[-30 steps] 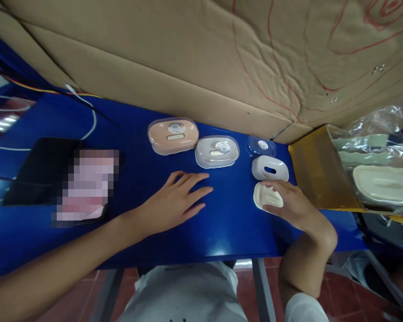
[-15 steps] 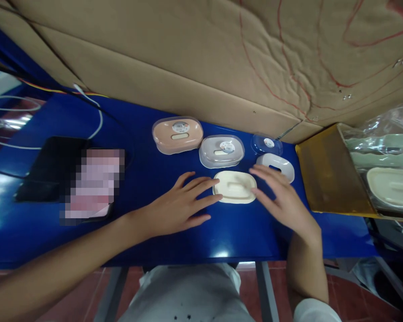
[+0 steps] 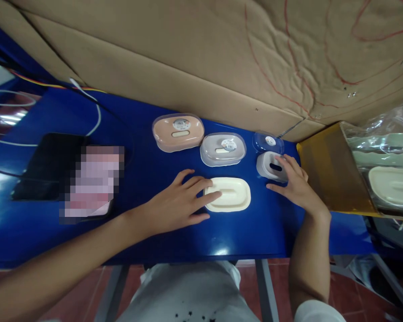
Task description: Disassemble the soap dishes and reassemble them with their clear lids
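The left hand (image 3: pixel 184 203) is spread partly over the cream tray (image 3: pixel 234 199); the right hand (image 3: pixel 297 184), spread around the white slotted piece (image 3: pixel 265 166), may touch it. A hasty pinch could push it against the blue lid (image 3: pixel 259 142) beyond.

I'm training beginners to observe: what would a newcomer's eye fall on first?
Probably the cream oval lid-like piece, bright on the glossy blue tabletop, its left end beneath the left hand. Farther right, a white oval box with a dark slot sits beside the right hand. Behind stands red-lined brown cardboard.
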### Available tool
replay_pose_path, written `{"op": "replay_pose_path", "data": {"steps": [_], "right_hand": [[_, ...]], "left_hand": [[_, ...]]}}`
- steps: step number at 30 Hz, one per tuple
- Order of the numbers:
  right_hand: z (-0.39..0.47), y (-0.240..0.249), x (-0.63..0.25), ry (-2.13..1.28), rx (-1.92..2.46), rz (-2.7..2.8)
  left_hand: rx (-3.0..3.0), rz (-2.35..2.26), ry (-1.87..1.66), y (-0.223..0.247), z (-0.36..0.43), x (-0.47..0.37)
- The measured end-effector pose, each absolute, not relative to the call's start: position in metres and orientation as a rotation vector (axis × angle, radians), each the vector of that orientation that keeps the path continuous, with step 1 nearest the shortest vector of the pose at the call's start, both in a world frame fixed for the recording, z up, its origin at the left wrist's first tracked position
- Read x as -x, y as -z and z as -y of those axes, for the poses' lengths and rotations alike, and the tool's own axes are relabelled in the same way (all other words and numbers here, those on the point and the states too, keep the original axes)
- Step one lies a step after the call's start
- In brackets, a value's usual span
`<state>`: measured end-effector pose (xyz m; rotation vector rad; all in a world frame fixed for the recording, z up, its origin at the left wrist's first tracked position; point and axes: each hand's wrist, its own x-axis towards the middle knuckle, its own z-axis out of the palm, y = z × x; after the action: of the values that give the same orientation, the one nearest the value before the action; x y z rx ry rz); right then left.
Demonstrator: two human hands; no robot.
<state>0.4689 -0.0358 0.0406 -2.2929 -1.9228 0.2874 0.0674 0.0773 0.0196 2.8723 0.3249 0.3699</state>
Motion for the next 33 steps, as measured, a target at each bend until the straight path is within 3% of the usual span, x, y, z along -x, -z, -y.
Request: {"op": "replay_pose_path", "data": {"steps": [9,20,33], "right_hand": [[0.043,-0.051,-0.460,-0.383,2.345,1.942],[0.025,-0.046,-0.379,-0.702,1.736,2.209],[0.028,-0.035,-0.344,-0.439,1.650,2.392]], "left_hand": [[-2.849,-0.385,-0.333,-0.016,-0.079,-0.069],[-2.853,-0.505,-0.464,-0.010,-0.076,-0.069],[-2.854,-0.514,-0.422,-0.010,-0.080,-0.066]]}}
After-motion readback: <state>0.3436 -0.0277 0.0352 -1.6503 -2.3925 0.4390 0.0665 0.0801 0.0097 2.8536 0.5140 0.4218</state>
